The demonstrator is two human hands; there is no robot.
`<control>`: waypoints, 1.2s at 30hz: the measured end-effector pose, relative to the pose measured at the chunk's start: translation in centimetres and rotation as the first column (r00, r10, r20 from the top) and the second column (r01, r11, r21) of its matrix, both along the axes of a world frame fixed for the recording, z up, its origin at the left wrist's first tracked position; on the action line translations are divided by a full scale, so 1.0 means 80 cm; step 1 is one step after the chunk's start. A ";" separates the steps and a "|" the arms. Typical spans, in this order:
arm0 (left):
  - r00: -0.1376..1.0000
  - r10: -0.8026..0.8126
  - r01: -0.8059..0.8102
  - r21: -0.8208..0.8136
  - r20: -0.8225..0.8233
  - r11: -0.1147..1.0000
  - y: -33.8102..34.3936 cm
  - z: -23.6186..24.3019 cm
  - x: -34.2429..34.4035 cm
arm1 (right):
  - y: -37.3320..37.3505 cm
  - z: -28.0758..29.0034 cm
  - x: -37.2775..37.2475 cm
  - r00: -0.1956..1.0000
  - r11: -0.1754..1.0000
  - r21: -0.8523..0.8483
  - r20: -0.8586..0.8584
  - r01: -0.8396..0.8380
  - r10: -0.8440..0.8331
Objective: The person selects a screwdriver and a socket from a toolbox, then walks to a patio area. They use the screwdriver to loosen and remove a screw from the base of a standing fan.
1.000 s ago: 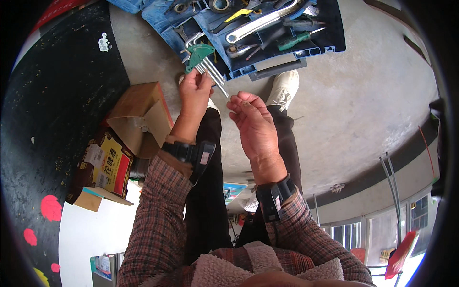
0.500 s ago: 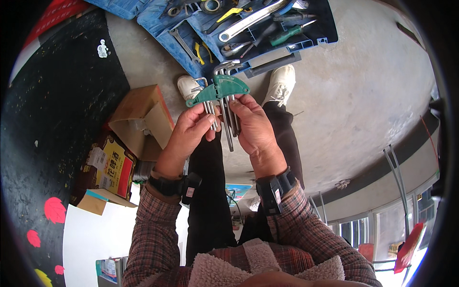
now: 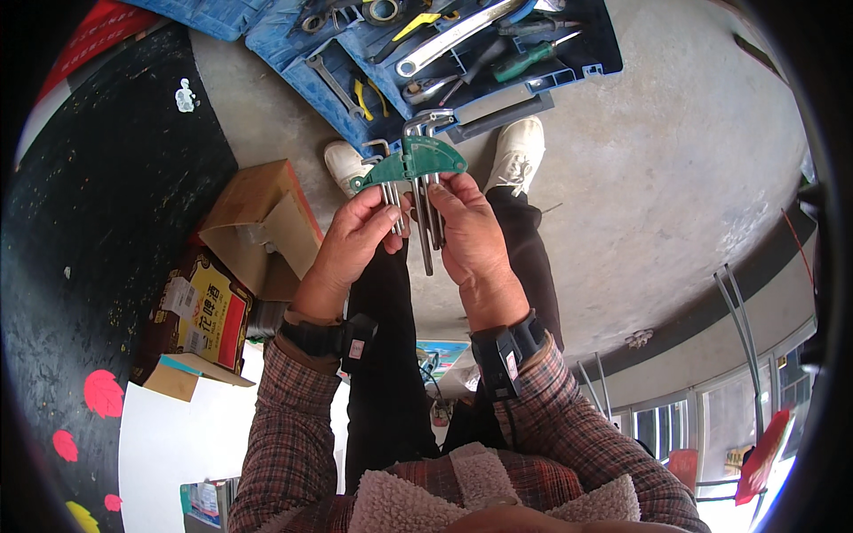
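In the head view, the hex key set [image 3: 419, 163] is held between two hands, its green holder [image 3: 437, 157] just past the fingertips, near the blue toolbox [image 3: 293, 67]. The left hand [image 3: 348, 240] pinches the shorter keys [image 3: 391, 197] below the holder, thumb in front; the right hand [image 3: 473, 235] closes its thumb and fingers around the longer keys [image 3: 426, 233], whose tips hang beside the palm.

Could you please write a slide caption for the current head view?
Left hand and right hand hold L-shaped keys in a green holder near an open blue toolbox.
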State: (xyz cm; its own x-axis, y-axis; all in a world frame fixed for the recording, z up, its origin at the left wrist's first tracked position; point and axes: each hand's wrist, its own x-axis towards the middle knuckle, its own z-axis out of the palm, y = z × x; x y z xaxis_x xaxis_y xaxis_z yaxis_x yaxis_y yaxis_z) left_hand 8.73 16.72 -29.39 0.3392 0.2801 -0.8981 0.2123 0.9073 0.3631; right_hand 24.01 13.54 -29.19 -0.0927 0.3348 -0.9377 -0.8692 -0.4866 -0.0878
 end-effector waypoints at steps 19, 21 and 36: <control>0.999 -0.022 0.021 0.020 0.029 1.000 -0.003 -0.018 0.008 | 0.009 0.000 0.003 0.995 1.000 -0.016 0.097 0.025 -0.023; 0.998 -0.037 0.036 0.018 0.054 0.999 -0.003 -0.020 0.007 | 0.009 0.000 0.003 0.993 1.000 -0.014 0.112 0.023 -0.021; 0.978 -0.138 0.177 0.281 -0.154 0.943 0.011 0.013 0.035 | 0.003 -0.005 0.007 0.998 0.993 -0.097 0.006 0.063 -0.063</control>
